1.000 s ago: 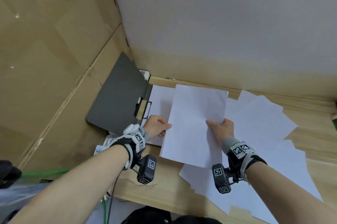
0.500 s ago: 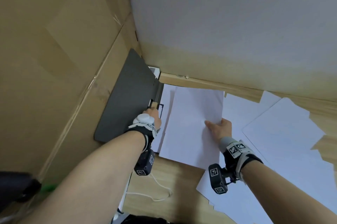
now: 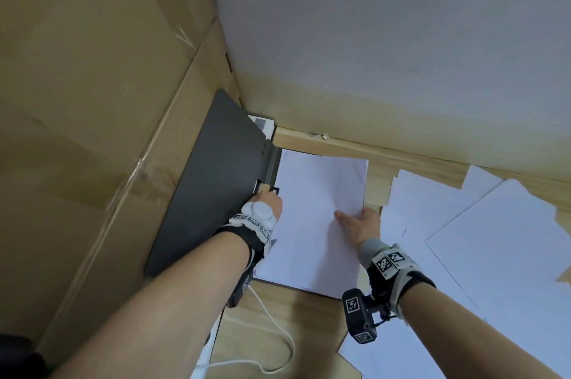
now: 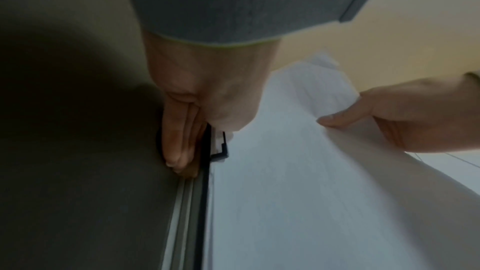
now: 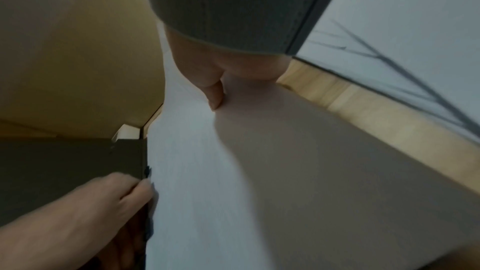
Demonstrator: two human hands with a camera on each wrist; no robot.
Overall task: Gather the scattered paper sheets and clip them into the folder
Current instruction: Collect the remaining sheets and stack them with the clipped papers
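The left hand [image 4: 205, 110] pinched the folder's clip [image 4: 221, 149] at the spine, fingers straight behind it, thumb in front. The right hand [image 3: 360, 224] gripped the paper stack [image 3: 312, 224] by its edge, its fingers hidden beneath. The stack's inner edge apparently met the open grey folder [image 3: 216, 187]; loose sheets [image 3: 494, 255] lay on the table [image 3: 296, 317].

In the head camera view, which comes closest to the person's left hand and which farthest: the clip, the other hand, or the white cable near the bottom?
1. The clip: right at the left hand, held on the folder's spine.
2. The right hand: to the right, across the paper stack it grips.
3. The white cable: farthest, looping on the wood near the bottom.
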